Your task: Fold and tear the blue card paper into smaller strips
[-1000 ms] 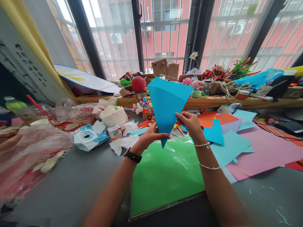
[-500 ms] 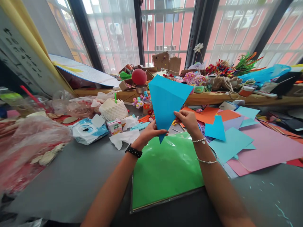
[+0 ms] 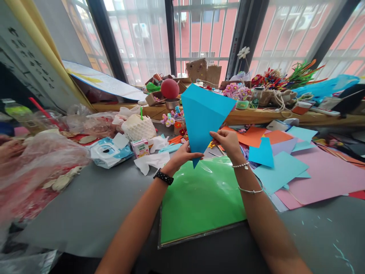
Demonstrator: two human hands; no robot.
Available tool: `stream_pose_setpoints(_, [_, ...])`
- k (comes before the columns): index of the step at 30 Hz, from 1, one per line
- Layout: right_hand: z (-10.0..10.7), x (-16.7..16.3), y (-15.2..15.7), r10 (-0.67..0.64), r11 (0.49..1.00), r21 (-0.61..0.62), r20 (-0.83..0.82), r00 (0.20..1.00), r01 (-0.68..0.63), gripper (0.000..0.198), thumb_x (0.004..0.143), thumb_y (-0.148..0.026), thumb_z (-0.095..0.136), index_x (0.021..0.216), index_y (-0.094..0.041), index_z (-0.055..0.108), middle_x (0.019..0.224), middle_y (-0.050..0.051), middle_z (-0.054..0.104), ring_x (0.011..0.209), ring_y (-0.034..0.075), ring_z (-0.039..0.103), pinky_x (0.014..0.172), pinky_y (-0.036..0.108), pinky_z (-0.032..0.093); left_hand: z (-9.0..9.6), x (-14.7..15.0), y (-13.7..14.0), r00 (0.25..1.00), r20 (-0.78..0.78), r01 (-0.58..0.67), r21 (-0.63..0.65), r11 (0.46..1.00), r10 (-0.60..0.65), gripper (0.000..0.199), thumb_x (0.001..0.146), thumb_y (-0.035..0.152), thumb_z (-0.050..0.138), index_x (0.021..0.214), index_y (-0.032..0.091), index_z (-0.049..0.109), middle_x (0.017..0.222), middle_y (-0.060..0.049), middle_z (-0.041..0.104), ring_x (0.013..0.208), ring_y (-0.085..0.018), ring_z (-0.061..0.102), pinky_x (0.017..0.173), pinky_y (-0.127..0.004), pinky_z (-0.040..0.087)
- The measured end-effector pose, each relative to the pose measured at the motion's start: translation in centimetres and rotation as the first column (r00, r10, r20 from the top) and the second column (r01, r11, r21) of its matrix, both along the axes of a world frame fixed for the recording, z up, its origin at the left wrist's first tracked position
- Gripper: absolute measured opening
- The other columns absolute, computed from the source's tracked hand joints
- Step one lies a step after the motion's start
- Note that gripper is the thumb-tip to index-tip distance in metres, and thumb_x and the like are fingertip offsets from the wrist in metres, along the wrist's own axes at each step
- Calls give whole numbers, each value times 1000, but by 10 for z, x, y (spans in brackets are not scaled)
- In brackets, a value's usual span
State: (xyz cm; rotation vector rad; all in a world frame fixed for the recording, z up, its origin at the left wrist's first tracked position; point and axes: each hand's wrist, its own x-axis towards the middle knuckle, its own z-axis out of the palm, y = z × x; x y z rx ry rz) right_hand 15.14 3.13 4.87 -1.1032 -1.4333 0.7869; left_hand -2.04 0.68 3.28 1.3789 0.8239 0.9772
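Note:
A blue sheet of folded paper (image 3: pixel 203 116), shaped like a cone with its point downward, is held up in front of me. My left hand (image 3: pixel 184 156) pinches it near the lower tip, thumb across the front. On its right edge, my right hand (image 3: pixel 226 141) grips with thumb and fingers closed. Below both hands lies a green paper pack (image 3: pixel 202 201) in a shiny clear sleeve. The back of the folded paper and some fingers behind it are hidden.
Coloured paper sheets (image 3: pixel 319 175) spread at right. A wet-wipes pack (image 3: pixel 110 150), a small carton (image 3: pixel 140 148) and a netted white fruit (image 3: pixel 138 127) stand at left, beside crumpled plastic (image 3: pixel 54 152). Along the window ledge sit a red ball (image 3: pixel 170 88) and craft flowers (image 3: pixel 236 91).
My view has shifted slightly, so the scene sits a little further right. Both hands keep their hold on the blue paper, which looks nearly the same. At the far left edge, a person's hand shows.

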Motion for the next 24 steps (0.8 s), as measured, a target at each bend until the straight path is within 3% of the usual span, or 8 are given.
stream_pose_setpoints(7, [-1, -2, -1, 1, 1000, 24, -1, 1000, -1, 28, 66, -39, 57, 53, -15, 52, 48, 3, 58, 43, 10, 56, 41, 21, 43, 0, 0, 0, 1000, 7, -19, -6, 1000, 19, 61, 55, 17, 72, 109, 14, 43, 80, -6, 64, 65, -16, 62, 66, -29, 49])
stream_pose_setpoints(20, [-1, -8, -4, -158, 975, 170, 70, 985, 144, 30, 68, -42, 55, 52, -16, 49, 48, 2, 57, 42, 9, 54, 43, 20, 41, -1, 1, -1, 998, -43, -42, -39, 998, 41, 54, 55, 21, 73, 102, 14, 47, 73, -6, 65, 64, -17, 63, 57, -26, 50])
stream_pose_setpoints(24, [-1, -8, -3, -113, 982, 158, 42, 993, 105, 28, 66, -42, 57, 55, -17, 49, 47, 0, 55, 44, 10, 54, 43, 20, 41, -4, 3, -2, 996, -44, -81, -40, 996, 79, 48, 55, 22, 73, 97, 15, 49, 76, -6, 65, 66, -18, 63, 59, -28, 50])
